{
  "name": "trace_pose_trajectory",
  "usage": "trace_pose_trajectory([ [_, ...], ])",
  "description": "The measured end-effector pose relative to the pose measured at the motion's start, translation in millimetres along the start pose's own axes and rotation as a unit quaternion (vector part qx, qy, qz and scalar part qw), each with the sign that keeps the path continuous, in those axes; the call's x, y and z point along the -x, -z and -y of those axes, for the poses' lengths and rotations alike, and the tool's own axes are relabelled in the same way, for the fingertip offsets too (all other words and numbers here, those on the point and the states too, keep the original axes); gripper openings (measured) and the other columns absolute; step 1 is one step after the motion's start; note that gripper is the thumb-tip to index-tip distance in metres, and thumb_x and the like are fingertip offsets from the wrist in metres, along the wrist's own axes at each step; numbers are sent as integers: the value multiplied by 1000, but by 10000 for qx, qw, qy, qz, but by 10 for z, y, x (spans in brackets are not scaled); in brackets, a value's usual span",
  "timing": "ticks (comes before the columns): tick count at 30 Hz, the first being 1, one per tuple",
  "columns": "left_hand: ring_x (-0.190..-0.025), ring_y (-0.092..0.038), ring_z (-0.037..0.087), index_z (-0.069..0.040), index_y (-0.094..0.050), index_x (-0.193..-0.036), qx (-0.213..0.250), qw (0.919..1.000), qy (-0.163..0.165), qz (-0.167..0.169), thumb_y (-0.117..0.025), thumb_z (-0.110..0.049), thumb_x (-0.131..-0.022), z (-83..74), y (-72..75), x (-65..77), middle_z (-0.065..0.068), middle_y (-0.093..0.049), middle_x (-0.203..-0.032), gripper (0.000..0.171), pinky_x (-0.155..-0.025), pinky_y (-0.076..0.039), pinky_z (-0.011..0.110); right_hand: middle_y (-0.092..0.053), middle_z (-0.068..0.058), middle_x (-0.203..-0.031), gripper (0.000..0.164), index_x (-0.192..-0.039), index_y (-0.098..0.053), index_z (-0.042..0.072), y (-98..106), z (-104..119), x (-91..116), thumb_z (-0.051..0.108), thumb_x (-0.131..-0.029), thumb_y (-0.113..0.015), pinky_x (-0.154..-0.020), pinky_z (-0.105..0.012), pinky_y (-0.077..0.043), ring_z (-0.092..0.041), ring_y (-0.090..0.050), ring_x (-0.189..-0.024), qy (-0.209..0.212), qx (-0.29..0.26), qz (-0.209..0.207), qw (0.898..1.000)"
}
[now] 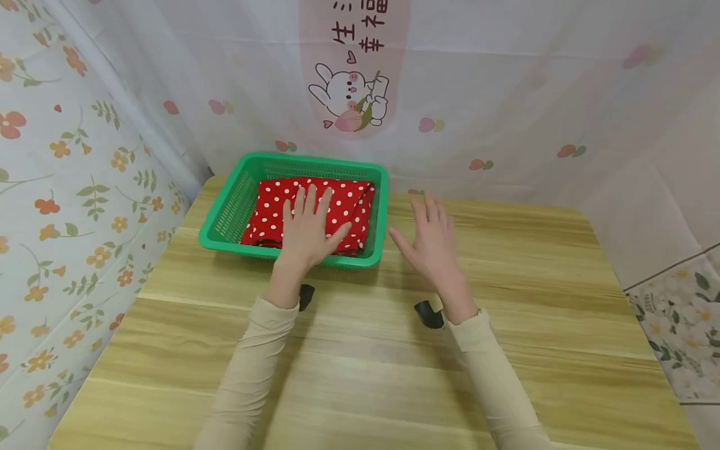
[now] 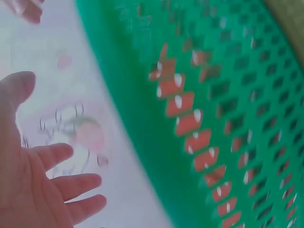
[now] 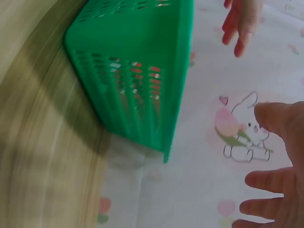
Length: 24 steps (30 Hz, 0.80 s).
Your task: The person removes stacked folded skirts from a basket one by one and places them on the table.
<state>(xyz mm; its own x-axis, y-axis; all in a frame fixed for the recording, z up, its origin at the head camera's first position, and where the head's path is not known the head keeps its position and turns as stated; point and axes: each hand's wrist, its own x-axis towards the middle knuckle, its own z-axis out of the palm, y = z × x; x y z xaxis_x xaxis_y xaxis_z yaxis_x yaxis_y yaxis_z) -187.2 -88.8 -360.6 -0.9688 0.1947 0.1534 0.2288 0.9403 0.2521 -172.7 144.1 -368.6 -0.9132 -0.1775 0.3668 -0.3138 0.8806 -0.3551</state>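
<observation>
A green plastic basket (image 1: pixel 219 245) with slotted walls stands at the back left of the table. Folded red cloth with white dots (image 1: pixel 349 200) lies inside it. My left hand (image 1: pixel 306 228) hovers above the basket with its fingers spread, and it holds nothing. In the left wrist view the left hand (image 2: pixel 33 180) is apart from the basket's wall (image 2: pixel 142 142). Just right of the basket, my right hand (image 1: pixel 435 247) is raised with its fingers extended, also holding nothing. The right wrist view shows a gap between the right hand (image 3: pixel 285 166) and the basket (image 3: pixel 128 38).
The wooden table (image 1: pixel 360 375) spreads in front of the basket and to its right. Behind hangs a white curtain (image 1: pixel 484 81) with a rabbit print (image 1: pixel 343 94). A flowered curtain (image 1: pixel 73 219) borders the left side. Black wrist mounts (image 1: pixel 429 314) show beside the wrists.
</observation>
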Motion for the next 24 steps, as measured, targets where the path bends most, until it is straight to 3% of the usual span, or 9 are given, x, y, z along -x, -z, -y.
trace_pose_trajectory([
  [6,-133,-27,39,-4,-31,-144,391,9988,303,-64,-54,-43,-89,364,228,-99,21,-34,-144,71,-108,-14,59,-41,-23,-138,64,-134,-42,-5,-64,145,-186,31,-86,-66,-100,-52,-38,-38,-37,-127,62,-990,34,9951],
  [10,-123,-41,41,2,-36,-138,395,9979,513,12,-56,-36,-89,597,336,-176,24,-45,-134,65,-103,-27,58,-47,-22,-132,61,-133,-43,-7,-154,235,-315,25,-87,-67,-100,-47,-40,-36,-42,-122,-44,-1476,278,9886],
  [15,-108,-51,44,7,-35,-136,393,9946,862,425,-54,-29,-90,856,420,-274,29,-51,-123,61,-90,-42,56,-49,-22,-129,58,-134,-42,-7,-252,366,-450,19,-88,-65,-96,-44,-44,-34,-46,-118,-290,-1961,791,9770],
  [24,-102,-51,39,11,-38,-130,1022,9771,1350,1285,-53,-22,-92,1154,445,-437,28,-50,-116,53,-86,-47,50,-50,-23,-128,61,-137,-38,-7,-425,544,-684,20,-88,-63,-91,-41,-47,-33,-51,-112,-931,-2151,1655,9580],
])
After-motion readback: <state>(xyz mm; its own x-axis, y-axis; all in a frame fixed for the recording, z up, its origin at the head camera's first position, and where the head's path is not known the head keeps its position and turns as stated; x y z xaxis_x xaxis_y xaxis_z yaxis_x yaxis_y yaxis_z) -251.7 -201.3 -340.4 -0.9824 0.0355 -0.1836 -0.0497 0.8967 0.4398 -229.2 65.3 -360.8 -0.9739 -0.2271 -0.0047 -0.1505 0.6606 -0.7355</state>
